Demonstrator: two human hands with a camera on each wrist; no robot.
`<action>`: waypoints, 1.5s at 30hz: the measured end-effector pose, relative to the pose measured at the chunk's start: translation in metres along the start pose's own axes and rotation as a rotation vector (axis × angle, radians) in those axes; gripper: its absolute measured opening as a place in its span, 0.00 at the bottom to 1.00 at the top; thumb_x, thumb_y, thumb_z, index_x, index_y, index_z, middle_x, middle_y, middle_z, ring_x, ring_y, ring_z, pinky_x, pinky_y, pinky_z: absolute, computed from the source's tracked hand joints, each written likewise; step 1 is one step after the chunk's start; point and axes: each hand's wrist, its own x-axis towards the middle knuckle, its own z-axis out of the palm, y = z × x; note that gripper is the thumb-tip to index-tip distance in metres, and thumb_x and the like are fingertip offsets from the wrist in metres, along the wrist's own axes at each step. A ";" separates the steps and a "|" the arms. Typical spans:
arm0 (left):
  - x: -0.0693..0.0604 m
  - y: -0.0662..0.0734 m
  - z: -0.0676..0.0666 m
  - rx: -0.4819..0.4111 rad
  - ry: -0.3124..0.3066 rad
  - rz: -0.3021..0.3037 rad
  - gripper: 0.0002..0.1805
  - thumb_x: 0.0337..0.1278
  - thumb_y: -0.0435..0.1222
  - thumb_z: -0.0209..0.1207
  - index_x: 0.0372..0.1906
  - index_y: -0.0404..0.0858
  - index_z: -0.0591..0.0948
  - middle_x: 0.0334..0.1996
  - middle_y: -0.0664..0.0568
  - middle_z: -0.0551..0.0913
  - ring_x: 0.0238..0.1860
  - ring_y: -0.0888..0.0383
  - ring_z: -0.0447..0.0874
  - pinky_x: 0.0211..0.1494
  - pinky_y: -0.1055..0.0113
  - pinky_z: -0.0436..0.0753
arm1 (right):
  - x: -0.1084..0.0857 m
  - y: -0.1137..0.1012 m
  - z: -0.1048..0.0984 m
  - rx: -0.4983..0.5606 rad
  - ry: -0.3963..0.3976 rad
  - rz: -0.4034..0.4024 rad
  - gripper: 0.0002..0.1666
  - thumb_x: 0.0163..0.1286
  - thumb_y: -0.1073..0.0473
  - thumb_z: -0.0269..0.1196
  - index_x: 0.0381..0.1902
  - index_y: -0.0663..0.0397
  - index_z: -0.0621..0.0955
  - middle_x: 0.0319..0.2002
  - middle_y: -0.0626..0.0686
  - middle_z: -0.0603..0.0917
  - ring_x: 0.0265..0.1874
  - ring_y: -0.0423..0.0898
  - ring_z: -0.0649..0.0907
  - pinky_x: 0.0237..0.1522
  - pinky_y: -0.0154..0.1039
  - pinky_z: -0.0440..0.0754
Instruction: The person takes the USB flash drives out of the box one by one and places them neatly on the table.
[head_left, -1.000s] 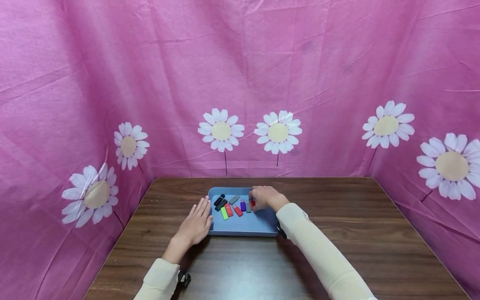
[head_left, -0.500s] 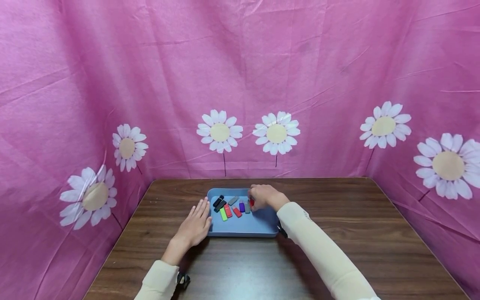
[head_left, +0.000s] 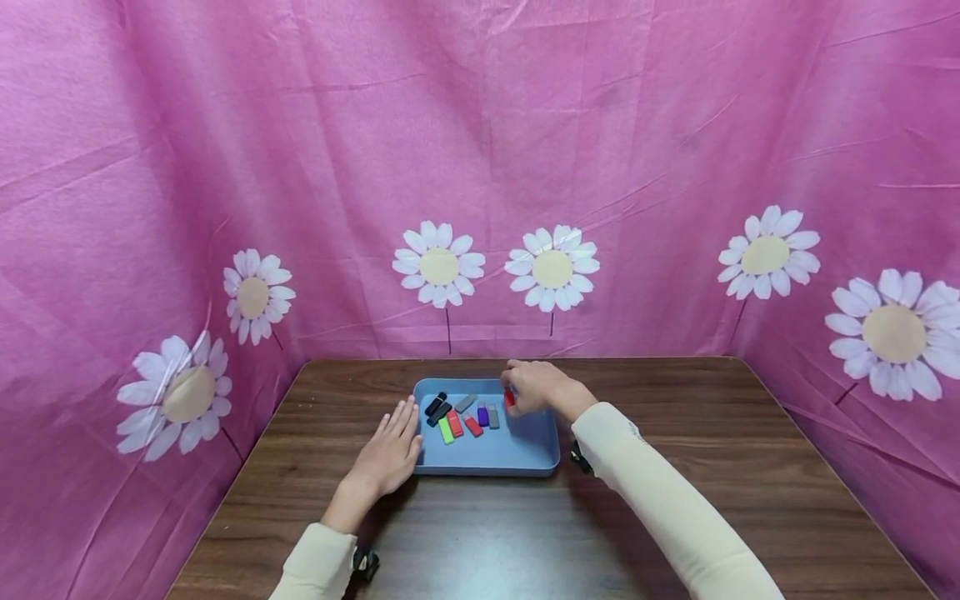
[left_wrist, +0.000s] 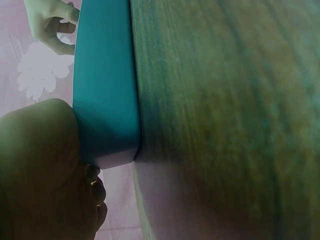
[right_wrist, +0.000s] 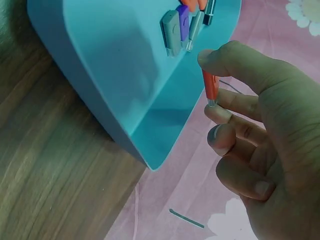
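Observation:
My right hand (head_left: 542, 389) pinches a red USB stick (right_wrist: 210, 85) between thumb and fingers, above the right part of a blue tray (head_left: 487, 457). A clear cap end points down in the right wrist view. My left hand (head_left: 387, 450) lies with straight fingers against the tray's left edge; the left wrist view shows it touching the tray wall (left_wrist: 107, 85). Inside the tray are a purple stick (head_left: 482, 415), grey sticks (head_left: 492, 417), black sticks (head_left: 439, 413), a lime-green stick (head_left: 446, 431) and two more red sticks (head_left: 473, 426), grouped left of the right hand.
The tray stands on a brown wooden table (head_left: 675, 467), near its far edge. A pink cloth (head_left: 480, 125) printed with white daisies hangs behind and along both sides.
My right hand has lifted the red USB stick from beside the grey one, moving slightly up and to the right. The left hand stays on the tray edge.

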 end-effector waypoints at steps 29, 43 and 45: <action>-0.003 -0.002 -0.001 0.026 -0.008 -0.003 0.33 0.85 0.40 0.45 0.83 0.26 0.57 0.86 0.36 0.53 0.87 0.39 0.50 0.88 0.41 0.55 | -0.050 0.047 -0.030 0.011 0.161 -0.063 0.27 0.60 0.51 0.76 0.56 0.53 0.86 0.45 0.48 0.79 0.27 0.40 0.77 0.31 0.37 0.79; -0.002 0.000 -0.001 0.036 -0.008 -0.010 0.33 0.86 0.41 0.45 0.83 0.26 0.58 0.86 0.36 0.53 0.87 0.39 0.50 0.88 0.42 0.55 | -0.068 0.094 -0.024 0.071 0.170 0.016 0.33 0.58 0.54 0.77 0.61 0.54 0.85 0.53 0.52 0.81 0.32 0.42 0.80 0.35 0.43 0.81; -0.003 0.000 -0.002 0.036 -0.013 -0.012 0.33 0.86 0.41 0.45 0.83 0.26 0.58 0.86 0.36 0.53 0.87 0.39 0.50 0.88 0.42 0.54 | -0.069 0.100 -0.021 0.077 0.169 0.034 0.32 0.58 0.55 0.78 0.61 0.54 0.84 0.53 0.52 0.81 0.32 0.43 0.80 0.36 0.44 0.81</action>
